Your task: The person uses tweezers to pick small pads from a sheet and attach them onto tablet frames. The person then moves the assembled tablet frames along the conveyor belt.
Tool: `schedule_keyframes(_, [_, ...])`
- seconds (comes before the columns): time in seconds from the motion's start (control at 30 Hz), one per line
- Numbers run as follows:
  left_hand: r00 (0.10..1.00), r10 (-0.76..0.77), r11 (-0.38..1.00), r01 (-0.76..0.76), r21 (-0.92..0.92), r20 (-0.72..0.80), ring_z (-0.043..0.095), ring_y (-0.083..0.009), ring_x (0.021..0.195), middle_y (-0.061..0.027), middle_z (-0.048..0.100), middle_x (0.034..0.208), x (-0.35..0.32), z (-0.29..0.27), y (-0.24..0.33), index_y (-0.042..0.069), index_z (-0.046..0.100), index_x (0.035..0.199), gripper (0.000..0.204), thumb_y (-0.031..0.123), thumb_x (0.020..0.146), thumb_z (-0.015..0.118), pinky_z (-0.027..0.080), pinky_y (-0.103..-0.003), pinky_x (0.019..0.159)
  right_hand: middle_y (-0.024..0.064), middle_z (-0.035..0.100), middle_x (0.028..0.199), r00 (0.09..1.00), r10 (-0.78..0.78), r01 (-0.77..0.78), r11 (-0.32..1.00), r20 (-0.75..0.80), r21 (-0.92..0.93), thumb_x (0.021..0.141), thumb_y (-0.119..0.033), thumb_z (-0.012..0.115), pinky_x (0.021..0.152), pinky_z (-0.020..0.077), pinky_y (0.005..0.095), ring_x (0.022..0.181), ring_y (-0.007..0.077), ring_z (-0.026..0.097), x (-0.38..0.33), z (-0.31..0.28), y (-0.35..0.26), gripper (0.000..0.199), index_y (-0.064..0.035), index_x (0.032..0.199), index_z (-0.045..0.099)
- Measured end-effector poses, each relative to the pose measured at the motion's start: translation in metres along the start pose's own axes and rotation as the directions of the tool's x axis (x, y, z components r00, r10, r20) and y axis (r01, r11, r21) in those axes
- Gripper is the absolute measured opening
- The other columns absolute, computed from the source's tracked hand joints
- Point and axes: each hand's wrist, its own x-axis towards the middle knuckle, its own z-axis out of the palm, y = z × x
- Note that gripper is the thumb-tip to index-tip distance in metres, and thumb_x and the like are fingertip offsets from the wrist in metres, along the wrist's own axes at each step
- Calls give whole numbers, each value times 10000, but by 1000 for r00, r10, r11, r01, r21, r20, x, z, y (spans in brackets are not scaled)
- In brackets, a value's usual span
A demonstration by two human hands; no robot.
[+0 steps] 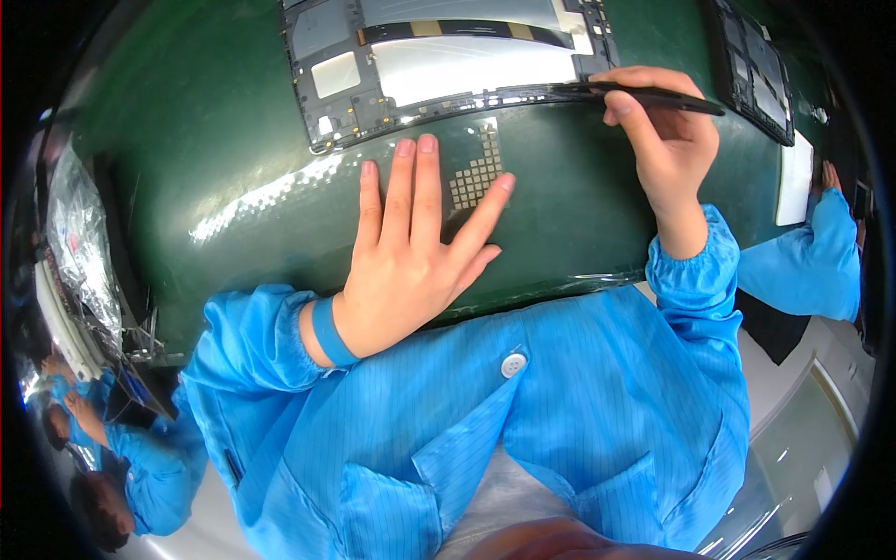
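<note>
My left hand (406, 238) lies with its fingers spread on a clear sheet, beside a patch of small square beige pads (478, 177). A blue band circles that wrist. In my right hand (674, 140), thumb and fingers pinch a pair of black tweezers (653, 95), whose tips reach left to the near edge of an opened tablet (448, 70). The tablet shows silver battery panels, a dark ribbon strip and a black frame with small parts. Whether the tips hold a pad is too small to tell.
A green work surface (252, 168) lies under everything. Clear plastic bags (79, 238) lie at the left. Another opened tablet (754, 75) and a white flat piece (795, 179) are at the right. Other people in blue sleeves (807, 257) sit on both sides.
</note>
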Motion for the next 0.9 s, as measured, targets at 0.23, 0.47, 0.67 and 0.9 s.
schedule_keyframes(0.23, [1000,0,1000,-1,-14,-24,370,-459,1308,-334,353,1399,-1,5,-1,316,442,1407,694,457,768,674,326,-566,1048,84,655,986,946,244,-295,921,215,253,814,24,699,720,532,243,819,129,639,-11,42,-22,223,23,1022,620])
schedule_keyframes(0.47, [995,9,999,-13,-44,-95,405,-454,1266,-332,377,1369,-2,8,-2,267,473,1388,693,469,759,682,334,-613,1015,108,653,974,920,305,-361,904,247,228,830,29,678,691,535,232,761,133,640,-9,42,-19,211,43,1028,607])
schedule_keyframes(0.67, [998,1,1000,-3,-27,-62,396,-457,1288,-336,365,1390,-3,7,-2,309,449,1404,705,460,755,680,346,-586,1024,100,656,948,920,313,-366,903,236,227,840,15,672,686,532,231,752,129,640,-9,43,-19,194,41,1023,612])
schedule_keyframes(0.9, [997,-5,1000,3,-27,-71,392,-457,1292,-337,368,1387,-3,7,-1,294,466,1392,693,457,753,681,344,-588,1026,124,683,958,958,118,-118,993,261,-16,824,2,692,646,540,237,779,159,670,-15,41,-20,164,56,971,643])
